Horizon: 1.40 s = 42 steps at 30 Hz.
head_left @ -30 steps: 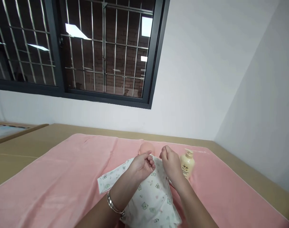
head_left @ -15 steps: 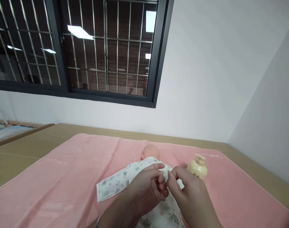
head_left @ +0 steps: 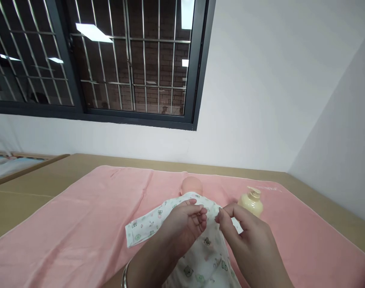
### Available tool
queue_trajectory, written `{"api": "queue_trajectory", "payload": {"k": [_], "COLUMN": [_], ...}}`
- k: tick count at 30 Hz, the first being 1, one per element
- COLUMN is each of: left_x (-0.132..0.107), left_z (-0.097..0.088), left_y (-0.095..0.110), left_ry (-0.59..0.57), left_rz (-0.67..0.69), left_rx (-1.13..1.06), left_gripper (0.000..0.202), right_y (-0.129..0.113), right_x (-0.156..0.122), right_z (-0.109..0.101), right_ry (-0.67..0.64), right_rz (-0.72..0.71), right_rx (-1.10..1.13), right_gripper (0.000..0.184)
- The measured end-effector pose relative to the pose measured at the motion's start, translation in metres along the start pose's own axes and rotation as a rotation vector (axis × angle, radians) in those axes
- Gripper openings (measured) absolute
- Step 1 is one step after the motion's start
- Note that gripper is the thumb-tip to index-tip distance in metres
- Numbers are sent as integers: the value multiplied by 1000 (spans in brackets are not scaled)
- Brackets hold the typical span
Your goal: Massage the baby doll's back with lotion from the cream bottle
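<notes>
A baby doll point(head_left: 192, 185) lies on the pink cloth, its head toward the wall. A white gown point(head_left: 197, 258) with small printed animals covers its body, one sleeve stretched out to the left. Above the gown's chest, my left hand point(head_left: 191, 222) is turned palm up, fingers curled and thumb against them. My right hand point(head_left: 248, 234) faces it a short gap away, thumb and forefinger pinched together. Whatever either pinch holds, if anything, is too small to make out. Just behind my right hand stands a cream pump bottle point(head_left: 251, 203), its lower part hidden.
The pink cloth point(head_left: 89, 224) is spread over a wooden tabletop point(head_left: 35, 204). A white wall point(head_left: 248, 100) and a barred, dark-framed window point(head_left: 134, 116) rise behind it. At the far left, a wooden-edged compartment holds something blue and white point(head_left: 11, 166).
My hands have drawn slightly apart, the right shifting a little to the right. The view has tilted slightly down. The doll and bottle stay in place on the cloth.
</notes>
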State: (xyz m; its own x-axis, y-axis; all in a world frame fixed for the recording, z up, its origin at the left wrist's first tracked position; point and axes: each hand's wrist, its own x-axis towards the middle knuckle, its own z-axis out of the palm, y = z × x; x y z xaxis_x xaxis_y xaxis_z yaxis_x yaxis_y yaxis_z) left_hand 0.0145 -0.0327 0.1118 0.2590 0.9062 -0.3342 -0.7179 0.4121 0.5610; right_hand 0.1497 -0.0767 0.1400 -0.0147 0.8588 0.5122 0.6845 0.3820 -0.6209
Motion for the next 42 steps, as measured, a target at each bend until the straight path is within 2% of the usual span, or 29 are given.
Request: {"api": "queue_trajectory", "payload": {"k": [4, 8, 15, 18, 23, 27, 30, 36, 42], "left_x": [-1, -2, 2, 2, -4, -4, -1, -2, 5], "left_z": [-3, -3, -3, -2, 1, 1, 0, 1, -6], "left_y": [6, 6, 1, 1, 7, 10, 9, 11, 6], "left_ry": [26, 29, 61, 22, -115, -140, -113, -34, -13], "left_rz": [27, -16, -37, -36, -105, -121, -124, -29, -13], "left_rx": [-26, -40, 39, 72, 91, 103, 91, 17, 8], "left_gripper": [32, 34, 32, 27, 20, 19, 22, 26, 16], "right_y": [3, 11, 26, 25, 22, 16, 12, 16, 18], "right_x": [0, 5, 14, 14, 15, 14, 14, 10, 12], "right_z": [0, 8, 24, 24, 23, 21, 19, 22, 25], "right_ry": [-35, -53, -5, -6, -19, -45, -75, -52, 69], "right_rz": [17, -26, -19, -27, -43, -36, -41, -64, -148], "right_rx": [3, -21, -10, 1, -25, -23, 6, 33, -33], "right_gripper": [31, 26, 34, 31, 27, 28, 29, 30, 33]}}
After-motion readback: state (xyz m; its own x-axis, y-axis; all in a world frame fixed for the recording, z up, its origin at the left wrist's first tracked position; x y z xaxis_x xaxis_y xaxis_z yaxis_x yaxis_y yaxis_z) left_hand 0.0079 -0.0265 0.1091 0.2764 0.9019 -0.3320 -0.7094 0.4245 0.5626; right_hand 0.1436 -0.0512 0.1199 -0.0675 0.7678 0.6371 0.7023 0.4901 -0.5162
